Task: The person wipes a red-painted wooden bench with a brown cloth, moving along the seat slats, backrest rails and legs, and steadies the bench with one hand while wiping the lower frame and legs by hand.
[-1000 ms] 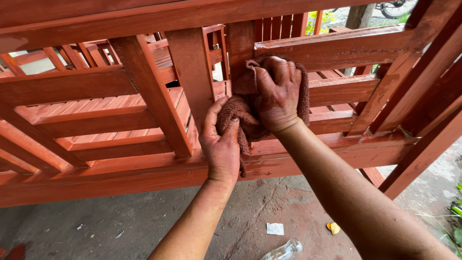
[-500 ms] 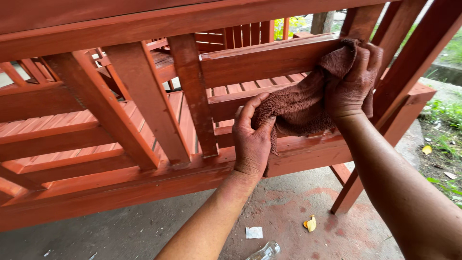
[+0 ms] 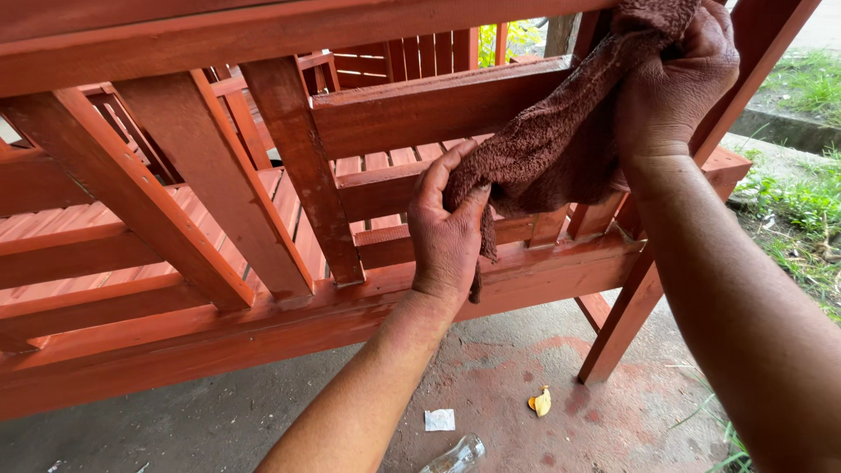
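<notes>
A dark reddish-brown cloth point(image 3: 552, 149) is stretched between both my hands in front of a red-stained wooden bench frame point(image 3: 263, 263). My right hand point(image 3: 674, 79), at the top right, grips the cloth's upper end near a slanted post. My left hand point(image 3: 447, 228), lower and in the middle, pinches the cloth's lower end, with a strip hanging below it. Both hands are stained red. The cloth lies against a horizontal rail point(image 3: 438, 105) of the frame.
Slatted red seats sit behind the frame. On the stained concrete floor point(image 3: 175, 429) below lie a white paper scrap point(image 3: 440, 420), a yellow scrap point(image 3: 541, 401) and a clear bottle point(image 3: 455, 455). Grass point(image 3: 797, 201) grows at the right. A bench leg point(image 3: 626, 315) slants down nearby.
My right hand has carried the cloth's upper end up and to the right along the rail. My left hand has stayed low on the cloth, which is now pulled out longer.
</notes>
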